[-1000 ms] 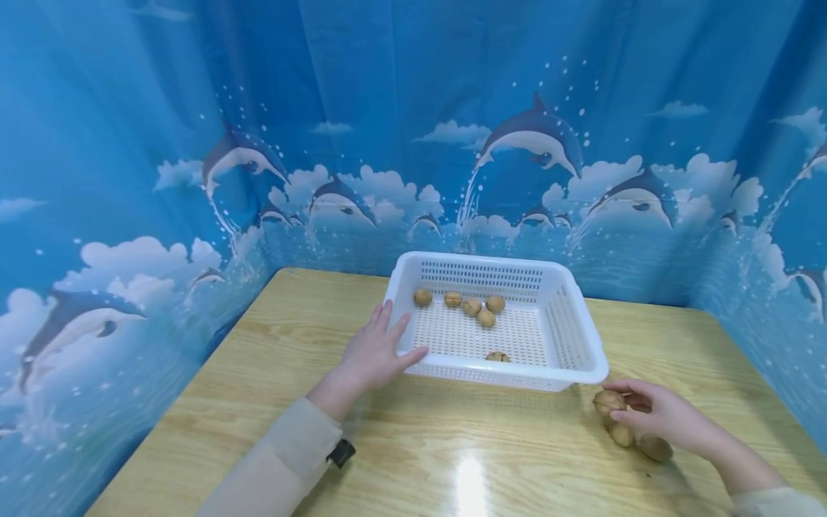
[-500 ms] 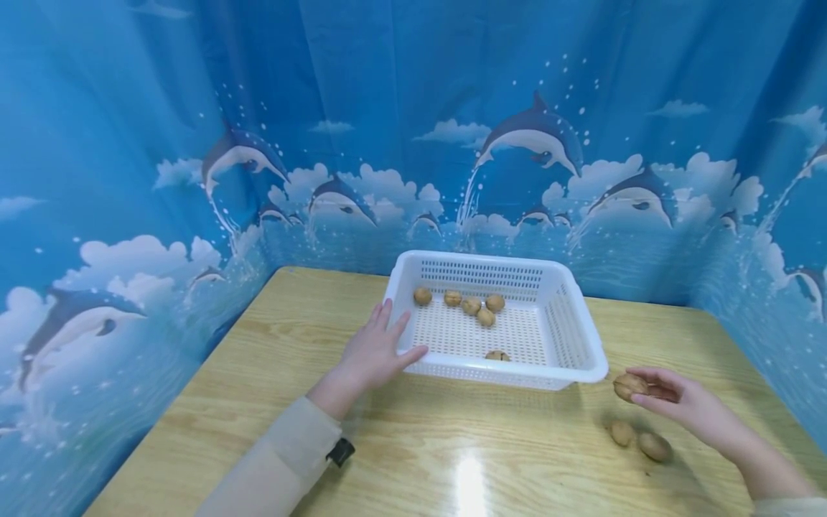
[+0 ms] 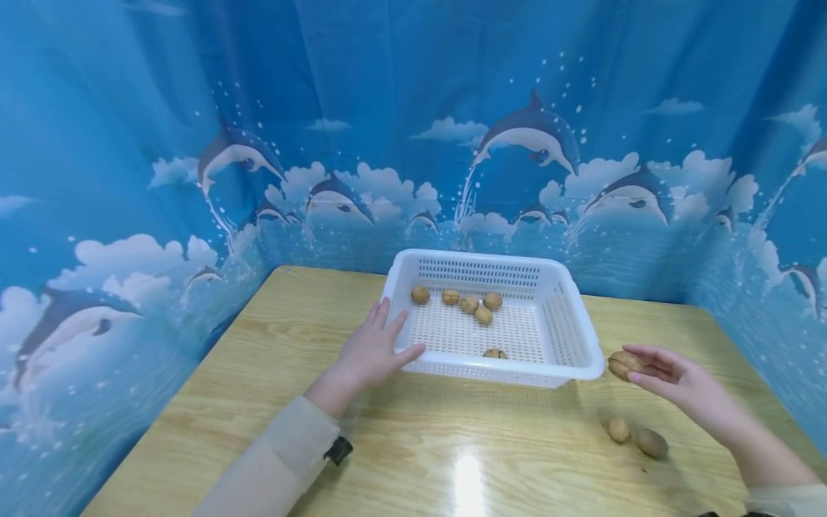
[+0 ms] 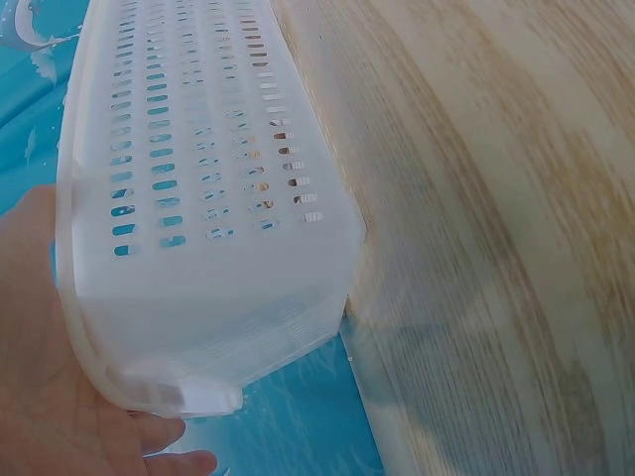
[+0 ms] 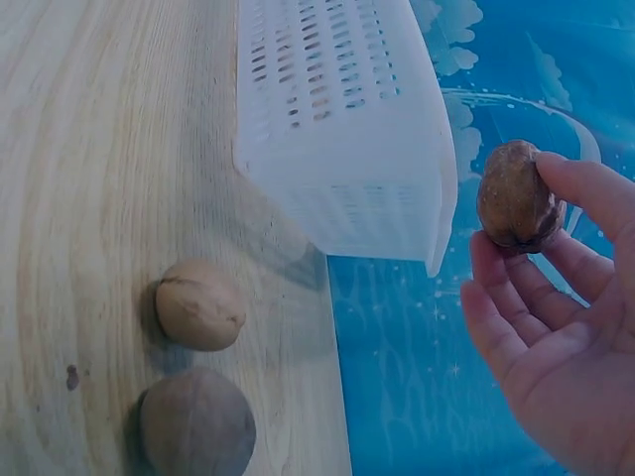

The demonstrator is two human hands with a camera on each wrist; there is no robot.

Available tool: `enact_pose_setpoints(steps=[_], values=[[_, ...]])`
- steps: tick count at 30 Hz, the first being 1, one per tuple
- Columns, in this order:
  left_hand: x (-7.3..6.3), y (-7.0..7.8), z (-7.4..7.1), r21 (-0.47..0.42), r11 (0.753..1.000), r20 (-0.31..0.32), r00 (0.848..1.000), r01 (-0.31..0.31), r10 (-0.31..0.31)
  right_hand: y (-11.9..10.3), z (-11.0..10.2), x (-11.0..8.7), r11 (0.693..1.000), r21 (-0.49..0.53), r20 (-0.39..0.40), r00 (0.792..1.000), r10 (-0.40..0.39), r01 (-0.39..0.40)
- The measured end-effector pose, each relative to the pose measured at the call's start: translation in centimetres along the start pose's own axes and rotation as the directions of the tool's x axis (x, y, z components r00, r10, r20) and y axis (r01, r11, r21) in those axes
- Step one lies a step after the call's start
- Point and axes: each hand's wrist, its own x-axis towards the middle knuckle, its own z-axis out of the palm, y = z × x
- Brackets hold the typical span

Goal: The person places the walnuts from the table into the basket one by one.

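A white perforated plastic basket [image 3: 504, 368] stands on the table with several walnuts [image 3: 468, 304] in it. My left hand [image 3: 371, 350] rests on its left end with the fingers spread along the rim; in the left wrist view the hand [image 4: 60, 367] lies against the rim at the basket's corner. My right hand [image 3: 685, 380] pinches a walnut [image 5: 516, 196] between thumb and fingertips, raised just off the basket's right front corner. Below that hand, a smaller walnut [image 3: 617, 429] and a larger, darker one [image 3: 652, 444] lie on the table.
The wooden table [image 3: 400, 459] carries everything here. Blue curtains [image 3: 400, 129] printed with dolphins hang behind the table and along both sides. A small dark speck [image 5: 71, 377] lies near the loose walnuts.
My right hand has lifted one walnut off the group on the right and raised it up toward the basket's height. My left hand stays in place on the rim.
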Motion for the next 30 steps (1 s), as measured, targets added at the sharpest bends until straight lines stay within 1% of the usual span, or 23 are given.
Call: enact_pose_setpoints(steps=[3, 8, 15, 21, 30], values=[[0.0, 0.0, 0.0, 0.0, 1.0, -0.001, 1.0, -0.007, 0.007, -0.7, 0.2, 0.2, 1.0, -0.024, 0.005, 1.0, 0.007, -0.007], [0.1, -0.1, 0.1, -0.012, 1.0, -0.005, 1.0, -0.015, 0.015, -1.9, 0.7, 0.6, 1.0, -0.025, 0.017, 1.0, 0.009, -0.008], [0.3, -0.2, 0.2, -0.028, 1.0, -0.008, 1.0, -0.008, 0.007, -3.1, 1.2, 2.0, 1.0, -0.016, 0.027, 1.0, -0.012, 0.012], [0.3, -0.1, 0.1, -0.009, 1.0, 0.002, 1.0, -0.001, 0.001, -3.8, 1.8, 3.2, 0.999, -0.027, 0.021, 0.999, -0.028, 0.029], [0.2, 0.0, -0.1, -0.009, 1.0, 0.003, 1.0, -0.011, 0.011, -5.0, 2.4, 5.1, 1.0, -0.009, 0.034, 0.999, 0.006, -0.006]])
